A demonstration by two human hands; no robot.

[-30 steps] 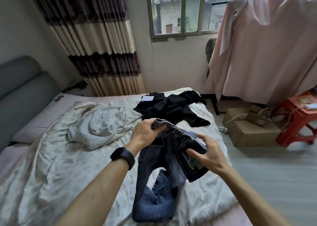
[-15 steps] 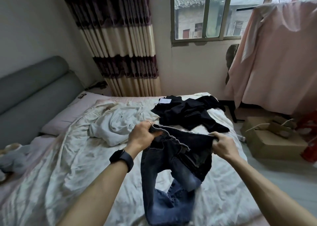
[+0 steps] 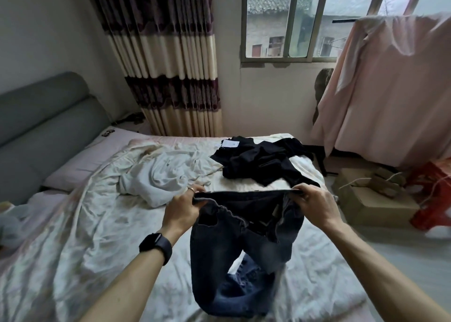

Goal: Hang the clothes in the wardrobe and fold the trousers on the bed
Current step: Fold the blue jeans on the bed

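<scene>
Rumpled bed [image 3: 97, 236] beneath jeans [image 3: 231, 243], waistband taut in curled fingers of left hand [image 3: 183, 210] and right hand [image 3: 314, 204]; cardboard box [image 3: 373, 199] nearby.

This is a lived-in home bedroom: a wide bed with a rumpled pale sheet [image 3: 97, 224], a grey padded headboard [image 3: 44, 116], a maroon-and-cream striped curtain [image 3: 166, 60] beside a green-framed window [image 3: 314, 21], and crumpled black clothes [image 3: 258, 160] strewn on the covers.

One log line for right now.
jeans: held up by waistband, legs on bed | left hand: grips waistband | right hand: grips waistband | folding: not begun
</scene>
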